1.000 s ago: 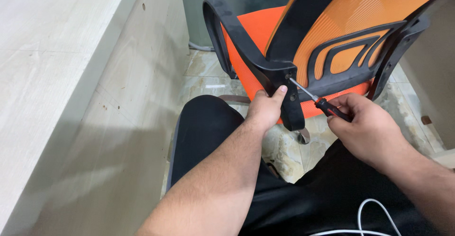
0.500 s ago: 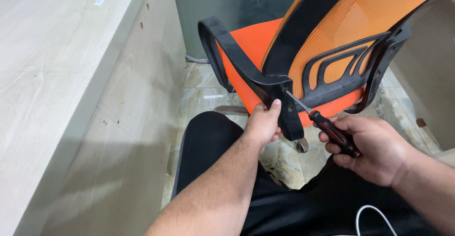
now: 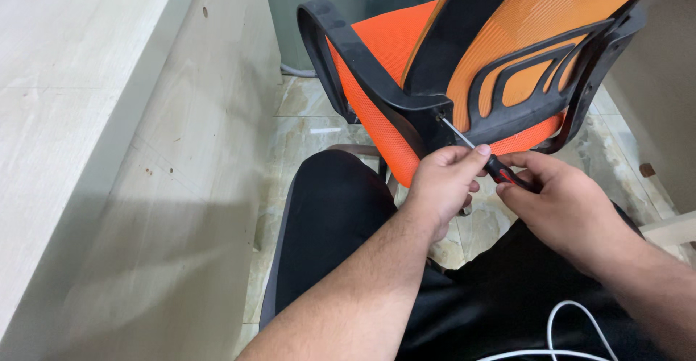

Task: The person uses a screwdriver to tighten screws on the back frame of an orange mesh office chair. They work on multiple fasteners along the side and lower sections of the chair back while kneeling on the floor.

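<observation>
— Where are you working?

— You're seated low on a marbled tile floor (image 3: 308, 133), a pale wooden panel (image 3: 145, 151) along your left, an orange mesh office chair (image 3: 507, 35) in front of your knees.

— And the grip?

— Your right hand (image 3: 573, 209) is clenched around the black-and-red handle of the screwdriver (image 3: 482, 156). Your left hand (image 3: 442, 183) pinches the shaft just ahead of the handle, steadying it.

— Which way does the tool point?

— Its long axis runs up and to the left, away from you; the tip meets the black armrest bracket (image 3: 428, 111) where it joins the chair's back frame. The screw itself is too small to make out. Your left hand is the nearer one to that joint.

— Anything else close by?

— A white cable (image 3: 573, 325) across your lap.
</observation>
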